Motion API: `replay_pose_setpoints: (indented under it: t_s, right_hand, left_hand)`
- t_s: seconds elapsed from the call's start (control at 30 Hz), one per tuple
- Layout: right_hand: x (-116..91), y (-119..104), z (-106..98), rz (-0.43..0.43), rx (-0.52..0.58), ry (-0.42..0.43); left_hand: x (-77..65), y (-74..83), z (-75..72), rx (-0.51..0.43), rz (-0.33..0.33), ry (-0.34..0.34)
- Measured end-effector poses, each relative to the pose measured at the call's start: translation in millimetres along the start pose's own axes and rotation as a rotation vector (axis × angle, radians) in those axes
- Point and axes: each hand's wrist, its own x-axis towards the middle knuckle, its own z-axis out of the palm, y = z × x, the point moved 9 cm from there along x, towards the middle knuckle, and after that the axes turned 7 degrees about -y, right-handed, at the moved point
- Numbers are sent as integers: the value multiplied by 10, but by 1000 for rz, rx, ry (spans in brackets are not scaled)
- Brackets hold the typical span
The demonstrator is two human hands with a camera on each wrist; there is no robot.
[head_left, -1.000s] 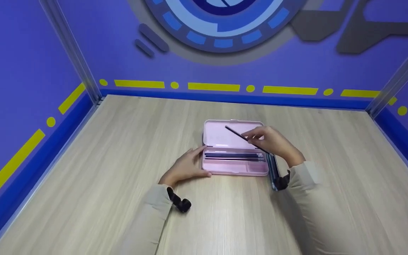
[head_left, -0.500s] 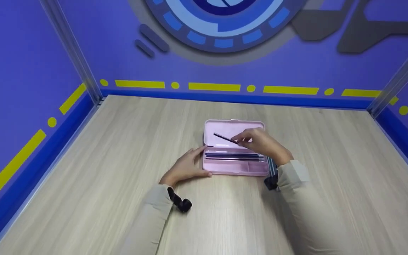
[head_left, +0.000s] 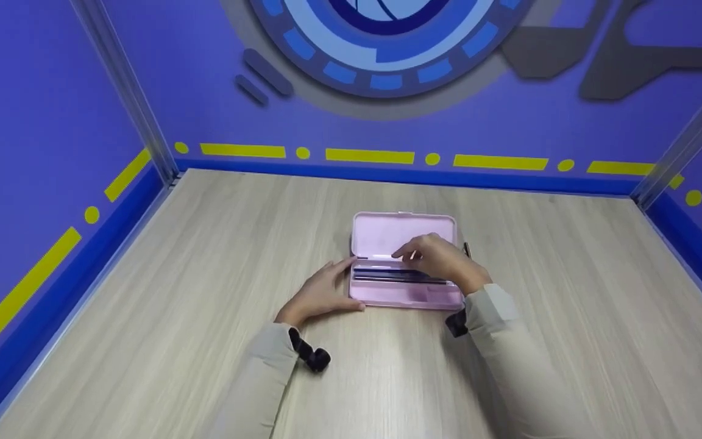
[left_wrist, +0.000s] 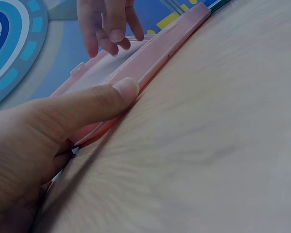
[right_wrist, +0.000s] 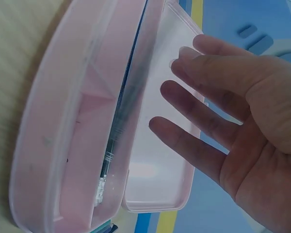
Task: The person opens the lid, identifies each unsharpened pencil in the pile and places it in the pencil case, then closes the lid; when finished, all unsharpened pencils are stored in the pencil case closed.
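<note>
A pink pencil case (head_left: 400, 304) lies on the table, its lid (head_left: 376, 235) folded back. Several dark pencils (head_left: 381, 276) lie lengthwise in its rear compartment. My left hand (head_left: 319, 294) holds the case's left end, thumb along the front wall (left_wrist: 169, 58) and fingers at the back corner. Over the case's right half, my right hand (head_left: 442, 261) hovers with nothing in it. Its fingers (right_wrist: 189, 141) are spread and relaxed in the right wrist view, in front of the lid. That hand hides the right ends of the pencils in the head view.
More dark pencils (right_wrist: 106, 227) lie on the wooden table just beyond the case's right end, mostly hidden by the right arm. The front compartment holds a small divider (right_wrist: 98, 82). Blue walls (head_left: 363, 131) with yellow marks enclose the table behind and at the sides.
My right hand has moved left and down with a pencil, then let it go among the others in the rear compartment. My left hand has stayed on the case.
</note>
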Motion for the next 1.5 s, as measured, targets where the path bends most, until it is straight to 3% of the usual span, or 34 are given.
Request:
replay_pose_setpoints:
  t_s: [0.53,0.87,1.2,1.5]
  right_hand:
    - [-235,240,-64,141,104,-2]
    - [-471,440,-260,158,93,99]
    - [-808,834,-301,379,184,145]
    - [-969,1084,-161,463,239,80]
  left_hand:
    - [-10,-11,14,10,14,1]
    - [-11,-2,4,-2,5,0]
    - [5,6,26,11,25,4]
    - [-8,18,0,15,25,7]
